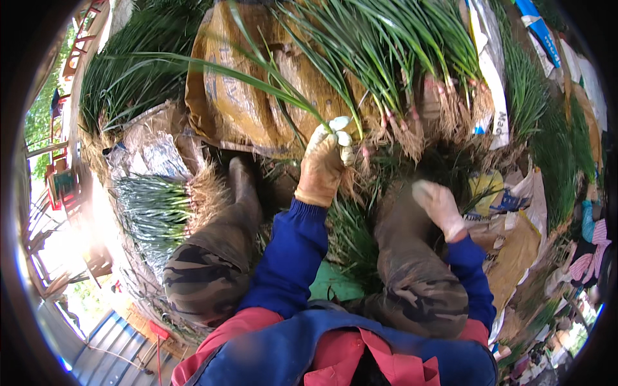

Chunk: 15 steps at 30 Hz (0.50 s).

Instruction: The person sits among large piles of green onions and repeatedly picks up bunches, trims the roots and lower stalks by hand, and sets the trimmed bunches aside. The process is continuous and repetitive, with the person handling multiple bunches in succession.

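My left hand, in a dirty tan and white glove, is closed around a green-leaved plant whose long leaves point up and left; fine roots hang below the fist. My right hand, in a pale glove, is held above my right knee; it is blurred, so its fingers and anything in them cannot be made out. Beyond my hands, a yellow-brown woven sack lies on the ground. Over its right part are spread green plants with reddish stem bases and pale brown roots.
A bundle of similar plants lies at the left beside my leg, and a leafy heap at the upper left. Printed sacks lie to the right. Loose leaves cover ground between my legs. Another person is at the far right.
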Each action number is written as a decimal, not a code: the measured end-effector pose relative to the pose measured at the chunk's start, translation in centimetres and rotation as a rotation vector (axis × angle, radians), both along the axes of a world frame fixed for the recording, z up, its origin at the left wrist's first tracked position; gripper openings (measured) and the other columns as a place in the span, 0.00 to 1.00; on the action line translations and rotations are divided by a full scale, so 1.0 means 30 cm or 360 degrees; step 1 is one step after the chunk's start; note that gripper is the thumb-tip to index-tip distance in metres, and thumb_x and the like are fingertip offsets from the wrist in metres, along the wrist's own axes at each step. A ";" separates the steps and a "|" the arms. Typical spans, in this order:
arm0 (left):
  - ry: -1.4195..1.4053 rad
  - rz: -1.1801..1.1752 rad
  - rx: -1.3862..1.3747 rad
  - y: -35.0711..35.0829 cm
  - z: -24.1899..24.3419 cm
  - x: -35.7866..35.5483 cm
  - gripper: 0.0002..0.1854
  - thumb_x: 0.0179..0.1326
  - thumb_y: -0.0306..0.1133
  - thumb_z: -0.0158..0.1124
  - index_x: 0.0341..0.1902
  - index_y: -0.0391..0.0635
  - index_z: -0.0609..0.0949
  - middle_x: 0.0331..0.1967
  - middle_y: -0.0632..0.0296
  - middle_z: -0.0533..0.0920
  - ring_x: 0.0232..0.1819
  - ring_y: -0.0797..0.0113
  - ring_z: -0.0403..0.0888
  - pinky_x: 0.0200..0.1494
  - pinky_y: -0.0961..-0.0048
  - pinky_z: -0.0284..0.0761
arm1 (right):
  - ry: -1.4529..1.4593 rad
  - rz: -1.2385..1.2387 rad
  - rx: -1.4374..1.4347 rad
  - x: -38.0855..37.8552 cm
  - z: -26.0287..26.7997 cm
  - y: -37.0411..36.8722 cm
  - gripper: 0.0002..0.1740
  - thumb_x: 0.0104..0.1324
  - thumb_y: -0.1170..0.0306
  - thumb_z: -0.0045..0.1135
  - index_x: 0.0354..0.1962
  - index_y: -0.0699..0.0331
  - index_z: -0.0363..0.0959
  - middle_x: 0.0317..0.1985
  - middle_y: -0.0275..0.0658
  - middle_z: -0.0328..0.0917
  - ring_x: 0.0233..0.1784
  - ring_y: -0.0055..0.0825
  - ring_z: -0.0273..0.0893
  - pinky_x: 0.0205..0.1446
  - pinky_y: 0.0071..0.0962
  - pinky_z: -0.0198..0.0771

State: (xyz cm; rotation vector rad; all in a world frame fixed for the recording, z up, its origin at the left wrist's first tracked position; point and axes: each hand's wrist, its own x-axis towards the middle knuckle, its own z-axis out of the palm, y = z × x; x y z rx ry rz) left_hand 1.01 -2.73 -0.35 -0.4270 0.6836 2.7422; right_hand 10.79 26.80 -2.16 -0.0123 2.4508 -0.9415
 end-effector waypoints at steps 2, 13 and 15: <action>-0.0078 -0.0159 -0.0075 -0.007 -0.074 0.030 0.14 0.70 0.30 0.53 0.54 0.38 0.77 0.24 0.67 0.77 0.19 0.78 0.68 0.23 0.80 0.66 | 0.0296 -0.0089 -0.0340 -0.108 0.010 -0.172 0.25 0.67 0.51 0.56 0.50 0.61 0.77 0.39 0.48 0.83 0.45 0.47 0.81 0.47 0.40 0.75; -0.0274 -0.0432 -0.0646 0.033 -0.137 0.086 0.13 0.71 0.31 0.56 0.55 0.41 0.79 0.36 0.61 0.86 0.31 0.73 0.83 0.29 0.82 0.77 | 0.0636 -0.0015 -0.0212 -0.195 0.049 -0.354 0.14 0.67 0.56 0.57 0.40 0.57 0.80 0.30 0.41 0.81 0.33 0.39 0.79 0.35 0.35 0.72; -0.0222 -0.0440 -0.0387 0.067 -0.120 0.086 0.13 0.70 0.30 0.58 0.55 0.40 0.78 0.39 0.58 0.86 0.36 0.71 0.85 0.33 0.82 0.78 | 0.0682 0.0493 0.0111 -0.163 0.076 -0.331 0.14 0.66 0.56 0.59 0.40 0.56 0.80 0.31 0.39 0.81 0.33 0.37 0.80 0.35 0.33 0.73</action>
